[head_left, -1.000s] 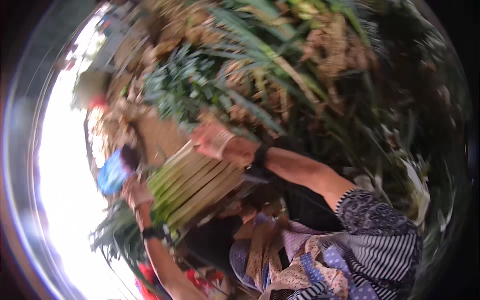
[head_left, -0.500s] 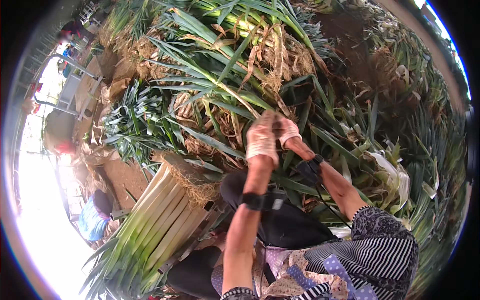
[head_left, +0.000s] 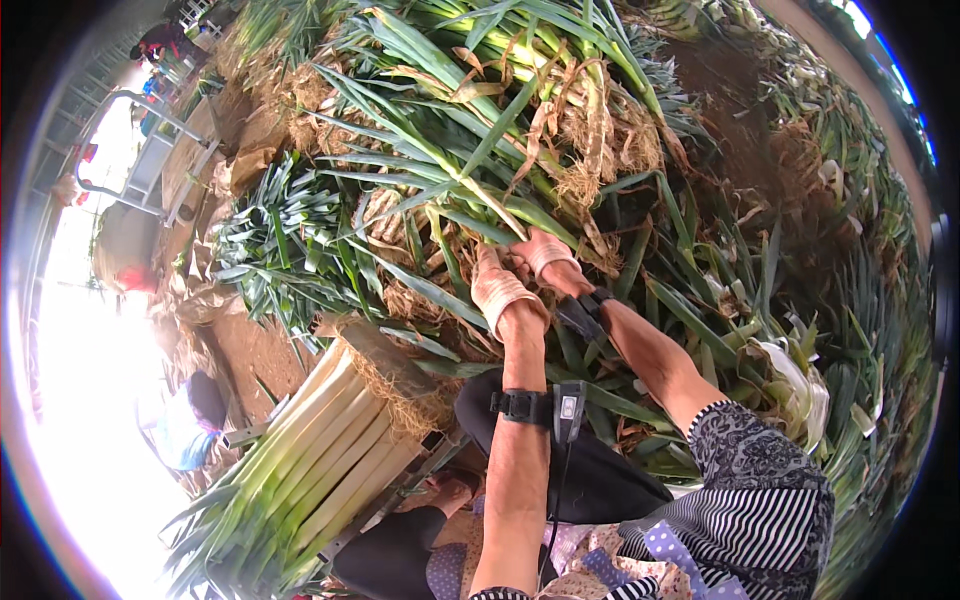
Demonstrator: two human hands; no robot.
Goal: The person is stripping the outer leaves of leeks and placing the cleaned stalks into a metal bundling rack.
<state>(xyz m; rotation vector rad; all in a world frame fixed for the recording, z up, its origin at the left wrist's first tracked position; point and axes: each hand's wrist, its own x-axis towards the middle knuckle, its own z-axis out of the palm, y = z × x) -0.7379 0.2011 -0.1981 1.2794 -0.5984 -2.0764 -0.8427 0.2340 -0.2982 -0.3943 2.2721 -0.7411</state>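
A long leek (head_left: 462,180) slants down from the pile, green leaves up and left, its pale lower stalk ending at my hands. My right hand (head_left: 547,254), in a pale glove, is closed around that lower end. Close beside it on the left, my left hand (head_left: 502,292), gloved too, has its fingers curled in; what lies in them is hidden. Behind and above both hands rises a heap of untrimmed leeks (head_left: 600,120) with dry brown leaves and tangled roots. To the lower left, a row of clean white-stalked leeks (head_left: 315,440) lies with roots toward me.
A metal frame (head_left: 400,482) supports the clean leeks. Another bunch of green leaf tops (head_left: 285,240) lies to the left. Stripped leaves (head_left: 785,380) are heaped at my right. Farther left stand a metal cart (head_left: 140,165) and a person in blue (head_left: 185,430).
My hands have shifted slightly down and left relative to the heap. They were overlapped and blurred; now they are side by side and turned differently. The view has also shifted slightly.
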